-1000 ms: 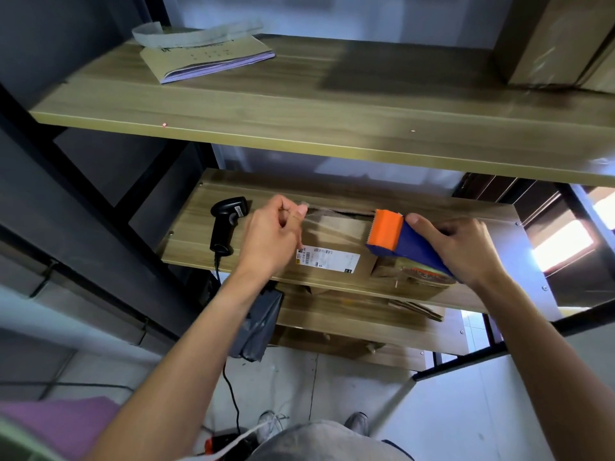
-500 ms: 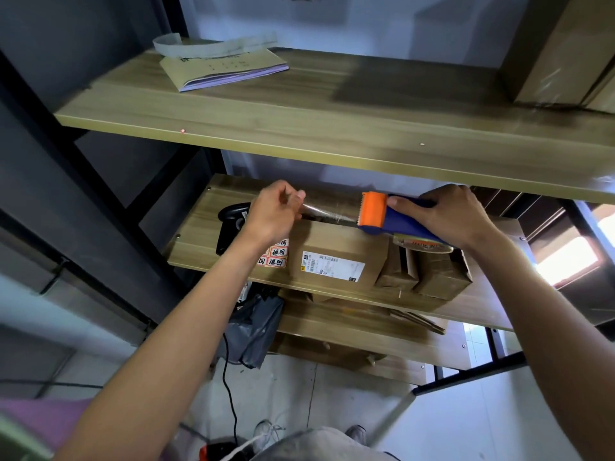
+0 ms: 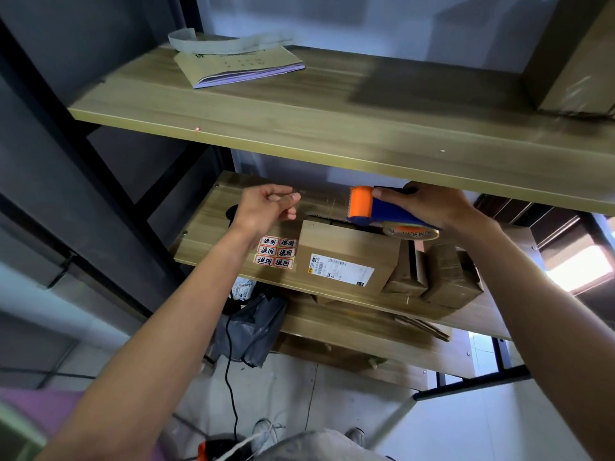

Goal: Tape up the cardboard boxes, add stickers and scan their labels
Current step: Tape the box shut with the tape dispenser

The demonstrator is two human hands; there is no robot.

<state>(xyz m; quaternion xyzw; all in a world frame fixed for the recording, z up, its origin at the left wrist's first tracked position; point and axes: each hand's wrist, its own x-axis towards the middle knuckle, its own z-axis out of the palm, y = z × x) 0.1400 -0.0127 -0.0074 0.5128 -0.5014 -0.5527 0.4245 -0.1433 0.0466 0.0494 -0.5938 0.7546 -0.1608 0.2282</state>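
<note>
A cardboard box (image 3: 346,257) with a white shipping label (image 3: 341,270) stands on the middle shelf (image 3: 206,234). My right hand (image 3: 429,207) grips a blue and orange tape dispenser (image 3: 376,209) above the box's back edge. My left hand (image 3: 266,209) pinches the free end of the clear tape (image 3: 322,197), which stretches from the dispenser to my fingers. A sheet of red stickers (image 3: 277,251) lies just left of the box. The black scanner (image 3: 233,212) is mostly hidden behind my left hand.
Two smaller cardboard boxes (image 3: 446,277) sit right of the labelled box. The upper shelf (image 3: 332,134) overhangs my hands and holds a booklet (image 3: 239,66) and a big box (image 3: 579,58). A grey bag (image 3: 249,327) and the scanner cable (image 3: 229,361) hang below.
Both hands rose and moved toward the back of the shelf, pulling the tape strip longer between them. The view shifted down, uncovering the sticker sheet and the smaller boxes.
</note>
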